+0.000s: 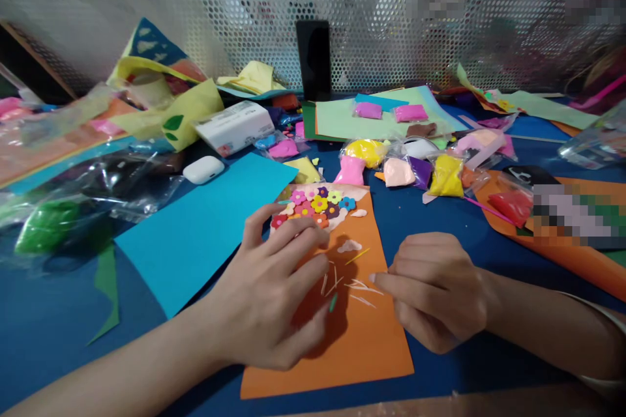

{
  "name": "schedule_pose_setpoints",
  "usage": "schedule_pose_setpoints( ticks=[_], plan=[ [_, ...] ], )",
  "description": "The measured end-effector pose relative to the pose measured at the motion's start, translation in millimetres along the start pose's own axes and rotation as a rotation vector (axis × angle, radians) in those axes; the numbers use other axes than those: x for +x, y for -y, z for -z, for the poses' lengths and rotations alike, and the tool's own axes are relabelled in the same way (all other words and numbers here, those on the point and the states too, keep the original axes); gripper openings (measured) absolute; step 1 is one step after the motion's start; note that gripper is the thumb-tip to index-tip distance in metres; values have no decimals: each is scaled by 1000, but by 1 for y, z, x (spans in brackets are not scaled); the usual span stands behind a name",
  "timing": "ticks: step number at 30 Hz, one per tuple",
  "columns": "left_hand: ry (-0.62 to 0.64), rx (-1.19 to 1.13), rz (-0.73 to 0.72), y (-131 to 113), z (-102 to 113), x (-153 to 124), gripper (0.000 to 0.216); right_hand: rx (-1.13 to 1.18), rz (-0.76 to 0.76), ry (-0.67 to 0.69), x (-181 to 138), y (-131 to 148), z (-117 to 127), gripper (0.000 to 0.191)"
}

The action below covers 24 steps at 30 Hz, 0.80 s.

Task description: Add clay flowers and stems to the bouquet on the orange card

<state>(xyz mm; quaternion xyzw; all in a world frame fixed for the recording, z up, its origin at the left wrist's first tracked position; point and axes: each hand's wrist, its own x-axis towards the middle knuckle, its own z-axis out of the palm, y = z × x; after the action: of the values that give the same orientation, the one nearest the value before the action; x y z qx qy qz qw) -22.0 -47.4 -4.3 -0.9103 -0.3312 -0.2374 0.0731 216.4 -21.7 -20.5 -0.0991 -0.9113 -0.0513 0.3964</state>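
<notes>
An orange paper sheet (364,339) lies in front of me on the blue table. Small clay flowers (317,203) in several colours cluster at its far end, and thin pale clay strands (355,287) lie at its middle. My left hand (267,293) rests on the sheet with fingers curled, and a small green clay bit (333,302) shows at a fingertip. My right hand (433,290) is curled at the sheet's right edge, its index finger pointing at the strands, nothing visibly held.
A cyan paper sheet (195,228) lies to the left. Bags of coloured clay (445,176) crowd the middle. A white earbud case (203,169), a white box (235,127), a black phone (313,58) and a perforated panel (244,6) stand farther back. Green clay in plastic (46,225) sits far left.
</notes>
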Motion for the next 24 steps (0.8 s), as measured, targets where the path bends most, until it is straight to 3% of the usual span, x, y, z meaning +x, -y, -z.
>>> schedule_pose_setpoints(
  ticks=[5,16,24],
  plan=[
    [142,81,30,-6,-1,2,21,9,6,-10,-1,0,-1,27],
    [166,64,128,-15,1,0,14,-5,7,-11,-1,0,-1,26],
    [225,-90,119,-2,13,1,14,-13,-9,29,0,0,-1,20]
  ],
)
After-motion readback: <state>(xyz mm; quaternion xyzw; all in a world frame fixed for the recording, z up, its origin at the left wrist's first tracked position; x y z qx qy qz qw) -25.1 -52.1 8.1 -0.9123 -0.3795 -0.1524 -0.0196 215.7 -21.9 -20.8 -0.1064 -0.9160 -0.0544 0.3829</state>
